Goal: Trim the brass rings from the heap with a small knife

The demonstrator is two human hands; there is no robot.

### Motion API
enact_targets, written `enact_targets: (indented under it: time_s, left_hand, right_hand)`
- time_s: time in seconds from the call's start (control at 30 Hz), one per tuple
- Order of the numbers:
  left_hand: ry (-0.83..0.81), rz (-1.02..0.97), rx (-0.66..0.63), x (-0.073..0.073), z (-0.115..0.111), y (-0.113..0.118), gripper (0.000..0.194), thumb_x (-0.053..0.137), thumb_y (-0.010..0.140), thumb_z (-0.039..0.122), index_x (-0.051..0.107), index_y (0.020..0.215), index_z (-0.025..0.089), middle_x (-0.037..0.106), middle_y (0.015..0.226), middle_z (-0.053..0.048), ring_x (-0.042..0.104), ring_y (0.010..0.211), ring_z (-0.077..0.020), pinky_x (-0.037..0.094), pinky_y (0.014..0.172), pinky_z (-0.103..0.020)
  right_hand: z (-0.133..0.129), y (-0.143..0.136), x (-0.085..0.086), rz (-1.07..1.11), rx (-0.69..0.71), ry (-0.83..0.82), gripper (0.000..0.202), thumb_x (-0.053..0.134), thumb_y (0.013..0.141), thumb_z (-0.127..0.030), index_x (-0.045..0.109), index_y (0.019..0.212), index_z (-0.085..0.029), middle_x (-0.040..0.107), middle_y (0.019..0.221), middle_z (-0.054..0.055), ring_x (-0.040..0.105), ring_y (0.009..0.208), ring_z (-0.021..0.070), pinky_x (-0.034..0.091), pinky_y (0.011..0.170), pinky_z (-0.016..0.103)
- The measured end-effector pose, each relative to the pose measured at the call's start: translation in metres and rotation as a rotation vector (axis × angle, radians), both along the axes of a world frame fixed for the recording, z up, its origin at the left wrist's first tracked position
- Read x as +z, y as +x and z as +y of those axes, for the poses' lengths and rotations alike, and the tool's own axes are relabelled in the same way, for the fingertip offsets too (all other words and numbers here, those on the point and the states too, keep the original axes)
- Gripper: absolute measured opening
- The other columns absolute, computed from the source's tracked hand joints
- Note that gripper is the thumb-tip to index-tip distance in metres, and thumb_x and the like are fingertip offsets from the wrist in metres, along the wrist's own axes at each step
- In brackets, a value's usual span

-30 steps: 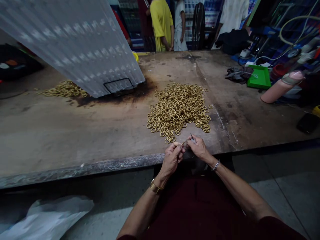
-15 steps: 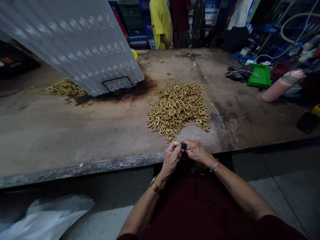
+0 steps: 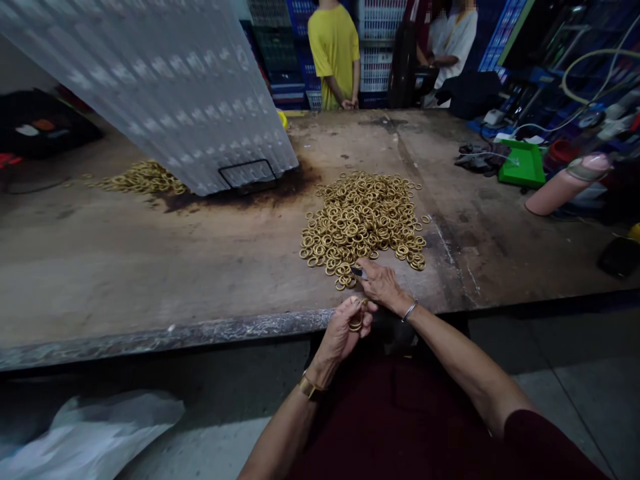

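Brass-coloured rings in loose pile (image 3: pixel 365 217) on worn tabletop (image 3: pixel 150 267), directly beyond my hands; smaller heap (image 3: pixel 143 179) at far left, beside pale ribbed stack (image 3: pixel 200 100). My left hand (image 3: pixel 345 327): fingers curled nearly closed around few held rings (image 3: pixel 356 325), just off table's near edge. My right hand (image 3: pixel 383 285): fingers extended together at pile's near edge, closed on small dark tool (image 3: pixel 357 271), its exact form too small to tell. Green tray (image 3: pixel 523 175) and pink bottle (image 3: pixel 557 190) at right; person in yellow shirt (image 3: pixel 333 53) beyond far edge
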State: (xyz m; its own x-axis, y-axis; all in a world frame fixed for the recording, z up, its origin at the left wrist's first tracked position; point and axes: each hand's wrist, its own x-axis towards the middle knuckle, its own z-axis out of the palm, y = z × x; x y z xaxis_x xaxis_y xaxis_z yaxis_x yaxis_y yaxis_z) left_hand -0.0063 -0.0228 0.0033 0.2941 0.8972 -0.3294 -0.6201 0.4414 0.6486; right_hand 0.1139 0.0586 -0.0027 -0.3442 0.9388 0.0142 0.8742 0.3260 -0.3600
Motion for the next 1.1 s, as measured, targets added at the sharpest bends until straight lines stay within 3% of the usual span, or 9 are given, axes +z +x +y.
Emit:
enact_targets:
  time_s: [0.2, 0.3, 0.47, 0.67, 0.77, 0.93, 1.03, 1.1]
  left_hand:
    - [-0.018, -0.089, -0.013, -0.007, 0.003, -0.009, 0.029, 0.071, 0.067, 0.029, 0.052, 0.085, 0.017, 0.062, 0.073, -0.002, 0.051, 0.052, -0.0081, 0.036, 0.043, -0.017]
    - [-0.089, -0.154, -0.027, -0.008, 0.007, -0.01, 0.029, 0.072, 0.065, 0.027, 0.058, 0.088, 0.015, 0.062, 0.074, -0.003, 0.056, 0.059, -0.0096, 0.038, 0.045, -0.017]
    - [-0.191, -0.139, 0.058, -0.006, 0.015, -0.007, 0.023, 0.075, 0.063, 0.026, 0.056, 0.069, 0.013, 0.064, 0.074, -0.004, 0.06, 0.065, -0.0123, 0.04, 0.045, -0.016]
    - [-0.085, 0.081, 0.111, -0.003, 0.023, 0.002, 0.036, 0.079, 0.06, 0.038, 0.055, 0.073, 0.015, 0.053, 0.061, 0.003, 0.049, 0.049, -0.0057, 0.032, 0.039, -0.013]
    - [-0.053, 0.174, 0.038, -0.003, 0.024, 0.005, 0.04, 0.076, 0.062, 0.045, 0.057, 0.082, 0.015, 0.051, 0.059, 0.005, 0.043, 0.045, -0.0044, 0.027, 0.037, -0.013]
    - [-0.022, 0.234, -0.103, 0.0, 0.024, 0.006, 0.04, 0.078, 0.059, 0.044, 0.056, 0.069, 0.013, 0.042, 0.052, 0.006, 0.033, 0.04, -0.0012, 0.019, 0.036, -0.013]
    - [-0.017, 0.256, -0.075, 0.0, 0.024, 0.007, 0.039, 0.078, 0.058, 0.043, 0.055, 0.066, 0.013, 0.04, 0.05, 0.007, 0.031, 0.04, -0.0009, 0.018, 0.036, -0.013]
    - [-0.017, 0.26, -0.023, 0.0, 0.023, 0.008, 0.038, 0.078, 0.058, 0.043, 0.054, 0.067, 0.014, 0.041, 0.051, 0.007, 0.032, 0.04, -0.0011, 0.019, 0.036, -0.013]
  right_hand:
    - [0.004, -0.002, 0.002, -0.112, -0.06, -0.059, 0.031, 0.043, 0.084, -0.02, 0.054, 0.113, -0.019, 0.064, 0.11, 0.01, 0.06, 0.086, 0.0193, 0.039, 0.07, 0.027]
    - [0.004, 0.006, -0.003, 0.027, -0.039, -0.011, 0.029, 0.044, 0.083, -0.019, 0.057, 0.108, -0.02, 0.066, 0.105, 0.007, 0.059, 0.084, 0.0174, 0.038, 0.069, 0.025]
    - [-0.001, 0.024, -0.011, 0.413, -0.119, -0.041, 0.021, 0.045, 0.083, -0.026, 0.061, 0.094, -0.019, 0.063, 0.075, 0.002, 0.052, 0.063, 0.0127, 0.037, 0.061, 0.022]
    - [-0.024, 0.042, -0.005, 0.727, -0.104, -0.185, 0.012, 0.05, 0.074, -0.024, 0.059, 0.078, -0.017, 0.052, 0.064, -0.004, 0.043, 0.057, 0.0092, 0.035, 0.056, 0.02]
    - [-0.034, 0.046, 0.004, 0.738, 0.008, -0.207, 0.011, 0.048, 0.074, -0.021, 0.058, 0.075, -0.017, 0.053, 0.065, -0.003, 0.044, 0.059, 0.0091, 0.035, 0.057, 0.02]
    - [-0.042, 0.045, 0.013, 0.655, 0.168, -0.193, 0.013, 0.045, 0.075, -0.019, 0.057, 0.071, -0.017, 0.053, 0.065, -0.001, 0.044, 0.06, 0.0098, 0.035, 0.059, 0.022]
    - [-0.043, 0.043, 0.013, 0.678, 0.119, -0.253, 0.011, 0.046, 0.074, -0.019, 0.057, 0.071, -0.017, 0.052, 0.064, -0.002, 0.043, 0.059, 0.0096, 0.035, 0.058, 0.022]
    - [-0.042, 0.04, 0.011, 0.763, -0.007, -0.268, 0.007, 0.05, 0.071, -0.021, 0.055, 0.072, -0.018, 0.051, 0.063, -0.004, 0.042, 0.057, 0.009, 0.035, 0.056, 0.021]
